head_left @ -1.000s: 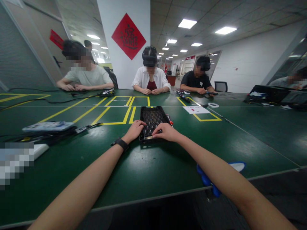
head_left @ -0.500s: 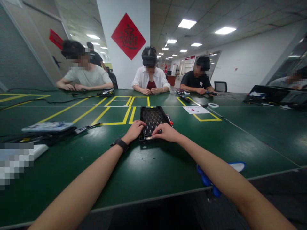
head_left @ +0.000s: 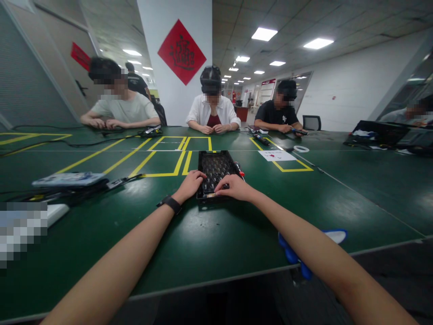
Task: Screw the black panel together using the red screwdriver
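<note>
A black tray-like frame with a gridded inside lies flat on the green table straight ahead of me. My left hand, a black watch on its wrist, rests curled on the frame's near left corner. My right hand lies on the near edge, fingers pinched down onto the frame; what is under the fingertips is too small to make out. A red-handled tool lies along the frame's right side.
Yellow tape lines mark boxes on the table. A flat device with cables lies left, a white paper and tape roll right, a blue object under my right forearm. Three people sit across; another at far right.
</note>
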The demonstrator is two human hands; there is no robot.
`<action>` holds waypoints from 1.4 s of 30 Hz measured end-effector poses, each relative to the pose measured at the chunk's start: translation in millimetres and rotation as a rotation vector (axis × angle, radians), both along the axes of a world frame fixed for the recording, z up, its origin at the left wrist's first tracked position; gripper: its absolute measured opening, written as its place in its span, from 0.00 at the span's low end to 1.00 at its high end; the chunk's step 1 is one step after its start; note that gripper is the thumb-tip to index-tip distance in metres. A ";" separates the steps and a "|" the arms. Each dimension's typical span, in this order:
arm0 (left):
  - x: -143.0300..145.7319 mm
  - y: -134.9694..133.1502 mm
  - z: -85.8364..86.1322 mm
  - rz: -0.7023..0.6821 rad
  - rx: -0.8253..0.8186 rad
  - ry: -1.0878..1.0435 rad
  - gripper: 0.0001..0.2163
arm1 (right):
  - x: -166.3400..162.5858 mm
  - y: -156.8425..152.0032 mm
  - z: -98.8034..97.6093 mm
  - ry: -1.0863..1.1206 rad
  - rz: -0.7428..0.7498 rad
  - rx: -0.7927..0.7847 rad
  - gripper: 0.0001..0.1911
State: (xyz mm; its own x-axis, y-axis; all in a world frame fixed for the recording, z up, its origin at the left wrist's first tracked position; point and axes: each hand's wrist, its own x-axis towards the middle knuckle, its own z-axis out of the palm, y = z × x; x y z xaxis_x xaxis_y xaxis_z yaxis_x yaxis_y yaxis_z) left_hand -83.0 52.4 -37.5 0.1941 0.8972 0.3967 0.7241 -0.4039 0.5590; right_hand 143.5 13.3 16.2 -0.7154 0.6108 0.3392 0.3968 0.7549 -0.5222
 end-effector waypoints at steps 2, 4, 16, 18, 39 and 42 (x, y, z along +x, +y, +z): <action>0.3 -0.4 0.4 -0.003 0.003 0.005 0.16 | -0.2 1.0 -1.4 0.003 0.002 0.005 0.10; 0.3 -0.1 0.3 -0.007 0.002 0.007 0.16 | -0.4 2.0 -2.7 0.003 0.005 0.002 0.10; 0.9 -1.6 0.9 0.001 0.000 -0.019 0.16 | -0.9 0.0 -1.2 0.002 -0.015 -0.003 0.11; 1.2 -1.5 0.6 0.000 0.005 -0.013 0.16 | -1.2 0.1 -1.4 0.002 -0.017 -0.004 0.10; 0.0 0.1 -0.7 -0.011 0.016 0.001 0.16 | -1.2 -3.4 -2.9 0.071 -0.008 -0.193 0.16; 0.5 -1.1 0.4 -0.009 0.013 -0.003 0.16 | -0.8 -5.3 -0.8 0.072 -0.006 -0.198 0.15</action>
State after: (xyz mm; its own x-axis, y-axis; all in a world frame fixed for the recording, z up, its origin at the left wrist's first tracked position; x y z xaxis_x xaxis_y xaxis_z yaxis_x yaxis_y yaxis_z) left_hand -82.6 51.3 -37.1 0.2013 0.8902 0.4087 0.7189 -0.4177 0.5556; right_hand 142.7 8.0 15.5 -0.6903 0.6745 0.2618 0.3572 0.6324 -0.6873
